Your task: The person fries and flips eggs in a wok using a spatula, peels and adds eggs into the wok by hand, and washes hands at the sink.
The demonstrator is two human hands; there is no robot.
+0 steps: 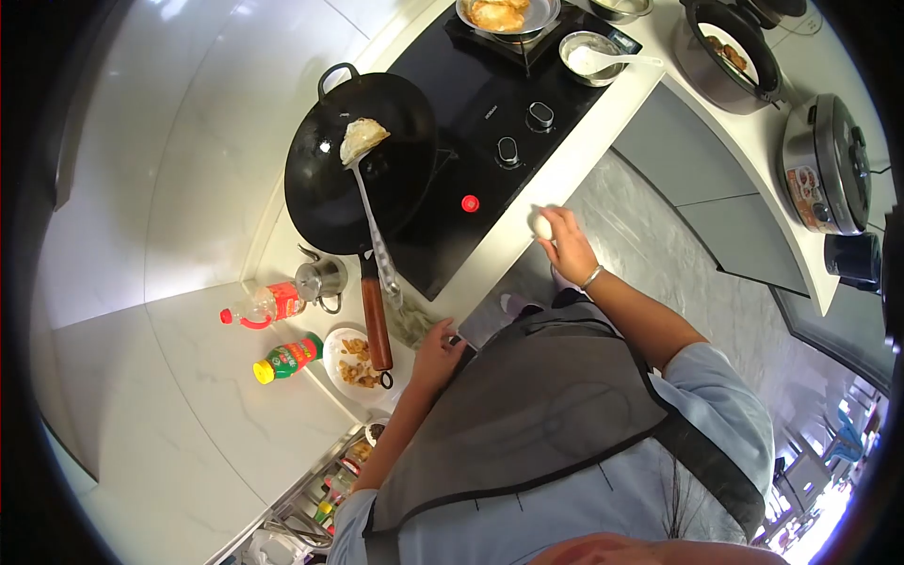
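Note:
My right hand point(568, 247) is closed around a whitish egg point(541, 226) at the front edge of the counter. Beside the wok handle, my left hand point(438, 356) is low by the counter edge, its fingers loosely bent and apart, with nothing visible in them. A black wok point(315, 184) sits on the left of the cooktop, its wooden handle point(376, 325) pointing toward me. In the wok lies a folded, lightly browned piece of fried egg point(363, 139). A metal spatula point(371, 217) rests under it, its handle end over the wok's rim.
The black cooktop point(471, 122) has a pan point(541, 21) of golden fried food at the back. A metal bowl point(574, 47) holds a white spoon. Bottles point(287, 358), a small metal pot point(325, 278) and a plate point(337, 375) stand left; a rice cooker point(819, 179) stands right.

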